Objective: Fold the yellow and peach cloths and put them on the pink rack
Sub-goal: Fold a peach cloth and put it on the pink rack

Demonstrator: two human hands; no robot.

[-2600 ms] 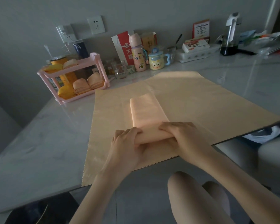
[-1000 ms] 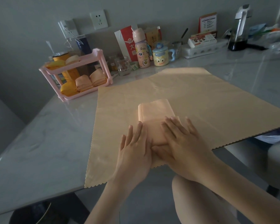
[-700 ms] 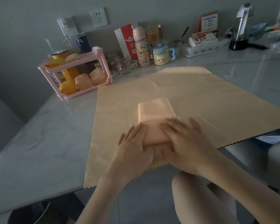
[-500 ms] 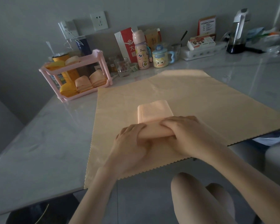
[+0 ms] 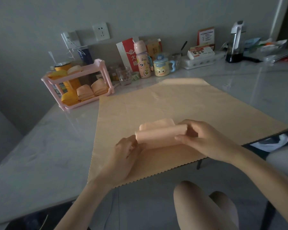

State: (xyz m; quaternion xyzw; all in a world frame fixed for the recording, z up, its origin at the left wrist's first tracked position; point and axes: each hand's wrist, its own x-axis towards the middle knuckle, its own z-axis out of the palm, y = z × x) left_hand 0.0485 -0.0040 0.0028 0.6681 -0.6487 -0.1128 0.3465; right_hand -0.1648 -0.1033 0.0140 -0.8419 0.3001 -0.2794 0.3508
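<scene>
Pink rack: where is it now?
Head view: the pink rack stands far left on the table, near the wall, at the far-left corner of the tan mat.

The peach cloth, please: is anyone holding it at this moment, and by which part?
Both hands hold the peach cloth: the left hand pinches its left end, the right hand its right end.

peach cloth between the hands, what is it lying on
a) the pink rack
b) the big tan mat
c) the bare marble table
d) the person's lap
b: the peach cloth, gripped at its ends by the left hand and the right hand, lies on the big tan mat spread over the table.
</scene>
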